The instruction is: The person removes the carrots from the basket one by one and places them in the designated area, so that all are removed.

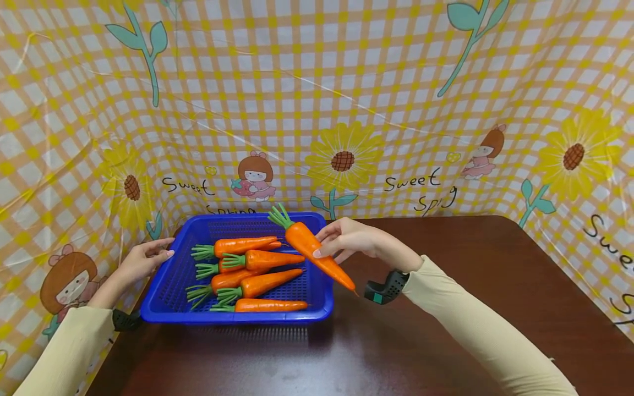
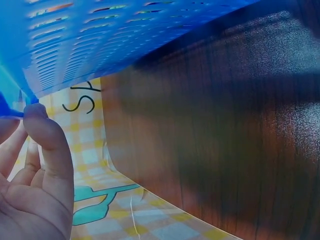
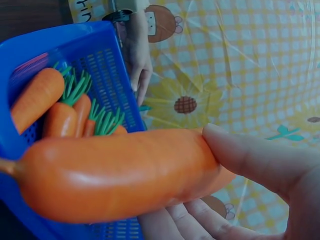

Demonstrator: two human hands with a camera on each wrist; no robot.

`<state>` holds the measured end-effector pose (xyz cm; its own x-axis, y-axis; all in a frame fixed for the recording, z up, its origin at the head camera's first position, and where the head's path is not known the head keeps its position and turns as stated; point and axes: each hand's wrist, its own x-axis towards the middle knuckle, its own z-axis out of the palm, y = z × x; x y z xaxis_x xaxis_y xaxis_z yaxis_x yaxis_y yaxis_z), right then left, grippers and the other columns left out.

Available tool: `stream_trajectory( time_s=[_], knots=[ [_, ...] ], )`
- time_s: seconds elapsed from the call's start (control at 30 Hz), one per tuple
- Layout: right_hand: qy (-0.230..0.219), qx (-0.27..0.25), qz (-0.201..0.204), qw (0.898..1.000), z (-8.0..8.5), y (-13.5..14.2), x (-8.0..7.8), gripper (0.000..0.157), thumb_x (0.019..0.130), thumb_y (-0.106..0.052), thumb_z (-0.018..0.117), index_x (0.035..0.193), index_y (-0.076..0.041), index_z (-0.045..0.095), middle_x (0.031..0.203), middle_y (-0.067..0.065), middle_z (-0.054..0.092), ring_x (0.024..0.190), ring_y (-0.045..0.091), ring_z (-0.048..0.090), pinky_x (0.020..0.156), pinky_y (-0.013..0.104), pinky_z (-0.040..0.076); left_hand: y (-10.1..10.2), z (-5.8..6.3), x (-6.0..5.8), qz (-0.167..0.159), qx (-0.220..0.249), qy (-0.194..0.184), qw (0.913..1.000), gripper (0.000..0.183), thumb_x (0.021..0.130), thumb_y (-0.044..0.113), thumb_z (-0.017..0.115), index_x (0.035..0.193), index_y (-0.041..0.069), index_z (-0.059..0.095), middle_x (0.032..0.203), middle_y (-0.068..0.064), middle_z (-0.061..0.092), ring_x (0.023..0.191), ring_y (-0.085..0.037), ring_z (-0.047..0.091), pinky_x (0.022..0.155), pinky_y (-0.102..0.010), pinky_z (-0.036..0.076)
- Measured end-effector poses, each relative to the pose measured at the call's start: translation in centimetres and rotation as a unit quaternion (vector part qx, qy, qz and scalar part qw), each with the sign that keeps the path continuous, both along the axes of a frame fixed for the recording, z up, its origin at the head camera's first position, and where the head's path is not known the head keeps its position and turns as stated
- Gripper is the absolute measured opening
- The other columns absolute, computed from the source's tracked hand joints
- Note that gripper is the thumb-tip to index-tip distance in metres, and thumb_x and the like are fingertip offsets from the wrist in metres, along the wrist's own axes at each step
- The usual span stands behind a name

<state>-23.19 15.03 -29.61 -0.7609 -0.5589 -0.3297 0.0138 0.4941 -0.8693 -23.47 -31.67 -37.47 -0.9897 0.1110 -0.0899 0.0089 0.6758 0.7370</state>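
Note:
A blue plastic basket (image 1: 238,317) holds several orange carrots (image 1: 269,282) with green stem tops, lying mostly crosswise with the tops toward the left. The left hand (image 1: 141,264) pinches the basket's left rim between thumb and fingers; the left wrist view shows the thumb (image 2: 45,130) against the blue edge. Over the basket's right rim, the right hand (image 1: 349,239) grips one carrot (image 1: 317,250) around its middle, thumb on the near side. That carrot slants, green top up toward the back left and tip down toward the front right. In the right wrist view it covers part of the basket.
The basket is at the left of a dark brown wooden table (image 1: 421,330). Checkered cloth (image 1: 297,110) with printed sunflowers and cartoon girls surrounds the table's back and sides. Black wrist devices (image 1: 386,287) sit below each sleeve cuff.

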Motion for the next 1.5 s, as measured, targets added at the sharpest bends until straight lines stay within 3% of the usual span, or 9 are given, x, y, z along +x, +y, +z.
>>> stream_trajectory(
  time_s=[0.53,0.77,1.13,1.5],
  knots=[
    [-0.003,-0.014,-0.021,1.000,-1.5,2.0,0.8,0.044,0.086,-0.022,0.069,0.120,0.003,0.061,0.094,0.003,0.072,0.086,0.016,0.069,0.081,0.039,0.057,0.0,-0.2,0.1,0.003,0.009,0.006,0.9999,0.060,0.100,0.037,0.049,0.147,0.001,0.037,0.089,-0.005,0.057,0.056,-0.015,0.047,0.053,-0.032,0.044],
    [-0.006,-0.032,-0.041,0.999,-1.8,2.9,0.8,0.045,0.086,-0.021,0.068,0.121,0.007,0.058,0.090,0.001,0.071,0.084,0.017,0.068,0.080,0.039,0.057,0.1,-0.4,0.1,0.001,0.010,0.017,0.9998,0.060,0.100,0.035,0.050,0.145,-0.002,0.038,0.087,-0.005,0.060,0.060,-0.009,0.053,0.056,-0.032,0.049],
    [-0.005,-0.046,-0.069,0.997,-2.7,4.5,0.6,0.048,0.086,-0.023,0.068,0.123,0.007,0.057,0.093,0.001,0.069,0.086,0.019,0.069,0.079,0.038,0.057,0.1,-0.4,0.1,0.007,0.003,0.017,0.9998,0.060,0.100,0.036,0.050,0.145,-0.001,0.039,0.086,-0.006,0.057,0.060,-0.010,0.051,0.055,-0.031,0.048],
    [-0.001,-0.056,-0.116,0.992,-3.8,5.6,0.3,0.051,0.087,-0.023,0.067,0.127,0.006,0.054,0.095,0.001,0.070,0.087,0.019,0.069,0.080,0.041,0.057,0.1,-0.5,0.1,0.016,0.005,0.012,0.9998,0.061,0.100,0.039,0.049,0.146,0.001,0.039,0.098,-0.012,0.062,0.066,-0.008,0.056,0.058,-0.029,0.050]
  ],
)
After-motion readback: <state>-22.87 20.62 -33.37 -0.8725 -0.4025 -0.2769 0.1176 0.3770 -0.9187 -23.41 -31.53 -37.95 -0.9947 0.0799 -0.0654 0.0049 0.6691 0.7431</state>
